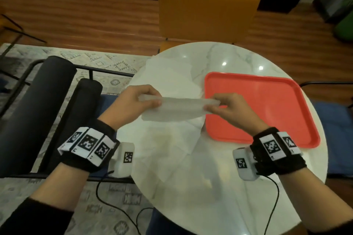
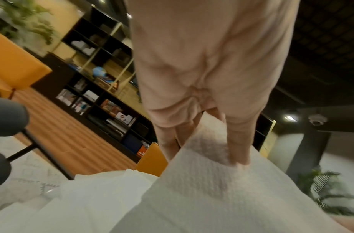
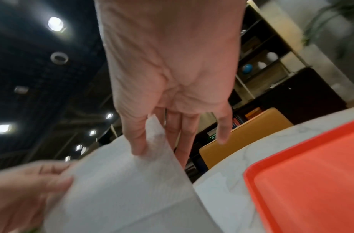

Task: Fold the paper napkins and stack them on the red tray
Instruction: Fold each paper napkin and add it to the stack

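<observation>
I hold one white paper napkin [image 1: 175, 108] stretched in the air above the round marble table [image 1: 229, 187]. My left hand [image 1: 147, 99] pinches its left end between thumb and fingers, and my right hand [image 1: 215, 105] pinches its right end. The left wrist view shows my thumb on the napkin [image 2: 212, 189]; in the right wrist view thumb and fingers pinch a corner of the napkin [image 3: 132, 181]. More unfolded napkins [image 1: 172, 80] lie spread on the table's left half. The red tray [image 1: 267, 108] sits on the right with nothing on it.
An orange chair [image 1: 206, 13] stands at the table's far side. A black metal chair with padded rolls [image 1: 47, 101] is on the left, a blue cushioned seat [image 1: 332, 139] on the right. Cables hang from both wrist cameras.
</observation>
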{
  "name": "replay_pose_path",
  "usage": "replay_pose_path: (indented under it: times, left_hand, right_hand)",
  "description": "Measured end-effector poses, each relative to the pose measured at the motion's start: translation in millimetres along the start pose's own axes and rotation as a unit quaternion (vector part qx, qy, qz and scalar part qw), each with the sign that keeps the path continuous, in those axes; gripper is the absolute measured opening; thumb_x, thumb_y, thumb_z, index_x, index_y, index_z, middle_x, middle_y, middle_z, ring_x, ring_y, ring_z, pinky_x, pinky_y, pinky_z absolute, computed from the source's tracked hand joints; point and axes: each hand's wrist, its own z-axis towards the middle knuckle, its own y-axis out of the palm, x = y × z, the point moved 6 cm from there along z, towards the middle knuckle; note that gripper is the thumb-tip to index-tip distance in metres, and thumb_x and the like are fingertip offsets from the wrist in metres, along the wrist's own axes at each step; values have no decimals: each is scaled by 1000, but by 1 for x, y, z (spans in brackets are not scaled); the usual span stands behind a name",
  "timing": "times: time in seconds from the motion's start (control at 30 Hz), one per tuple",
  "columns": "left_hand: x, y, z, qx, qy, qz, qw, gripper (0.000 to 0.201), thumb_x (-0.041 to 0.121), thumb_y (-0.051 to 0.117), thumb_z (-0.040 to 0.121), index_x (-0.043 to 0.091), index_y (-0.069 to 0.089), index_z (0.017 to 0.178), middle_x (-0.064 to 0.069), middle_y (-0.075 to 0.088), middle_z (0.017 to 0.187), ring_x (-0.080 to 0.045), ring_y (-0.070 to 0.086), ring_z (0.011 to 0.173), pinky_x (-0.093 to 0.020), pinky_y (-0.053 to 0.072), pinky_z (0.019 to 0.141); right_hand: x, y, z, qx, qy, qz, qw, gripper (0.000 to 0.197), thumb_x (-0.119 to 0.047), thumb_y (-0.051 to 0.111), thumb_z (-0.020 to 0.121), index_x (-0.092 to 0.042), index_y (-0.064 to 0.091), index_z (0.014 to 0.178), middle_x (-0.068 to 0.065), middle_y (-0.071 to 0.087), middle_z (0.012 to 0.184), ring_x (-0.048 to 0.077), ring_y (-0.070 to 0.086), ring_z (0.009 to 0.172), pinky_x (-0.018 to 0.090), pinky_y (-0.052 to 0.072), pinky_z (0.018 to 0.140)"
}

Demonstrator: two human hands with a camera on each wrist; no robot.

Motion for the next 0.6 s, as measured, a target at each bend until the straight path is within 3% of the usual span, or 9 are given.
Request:
replay_pose_path:
  times: [0.07, 0.13, 0.2, 0.33, 0.47, 0.53, 0.6]
  left_hand:
    - [5, 0, -12, 7, 3, -34, 999, 5, 22, 66, 87, 17, 66, 88, 22, 64, 77, 8, 55, 72, -8, 41, 65]
    - [10, 3, -24, 11, -3, -70, 997, 4, 19, 64, 88, 15, 63, 88, 16, 63, 76, 5, 56, 68, -7, 42, 59]
    - [12, 5, -35, 10, -22, -104, 994, 3, 17, 64, 88, 14, 63, 88, 11, 64, 77, 1, 58, 68, -10, 45, 57]
    - [2, 13, -42, -18, -71, -125, 989, 11, 17, 64, 87, 9, 64, 94, -2, 69, 86, -11, 64, 75, -20, 53, 63]
    - [-43, 25, -32, -43, -128, -70, 988, 19, 25, 73, 82, 11, 67, 92, -8, 71, 96, -21, 67, 88, -35, 53, 82]
    - [-70, 34, -25, -55, -151, -19, 987, 17, 23, 73, 81, 9, 67, 90, -6, 71, 94, -19, 65, 88, -35, 51, 84]
    - [-91, 43, -18, -70, -166, 11, 984, 15, 17, 72, 81, 5, 67, 88, -6, 69, 91, -18, 62, 84, -34, 49, 84]
  right_hand:
    - [-4, -5, -8, -18, 7, 94, 995, 14, -21, 66, 87, -8, 69, 84, 10, 73, 82, 24, 68, 80, 40, 53, 72]
    - [-9, -7, -19, -42, 15, 177, 983, 16, -12, 64, 88, 0, 67, 98, 17, 73, 92, 24, 70, 83, 33, 55, 73]
    - [-11, -6, -28, -65, 29, 234, 970, 20, -8, 63, 88, 2, 66, 105, 18, 72, 96, 21, 69, 82, 27, 55, 69]
    - [1, 5, -33, -105, 64, 276, 953, 25, -9, 63, 87, 0, 65, 111, 15, 73, 99, 22, 69, 85, 34, 56, 75]
    - [30, 36, -21, -145, 102, 222, 959, 20, -12, 66, 87, 3, 67, 102, 20, 72, 90, 24, 66, 75, 35, 54, 69]
    - [44, 56, -10, -161, 111, 153, 969, 21, -19, 69, 84, 1, 67, 90, 20, 68, 77, 24, 59, 67, 39, 49, 64]
    - [58, 72, 1, -161, 123, 71, 977, 25, -25, 70, 79, -1, 65, 77, 12, 64, 67, 19, 56, 61, 36, 47, 60]
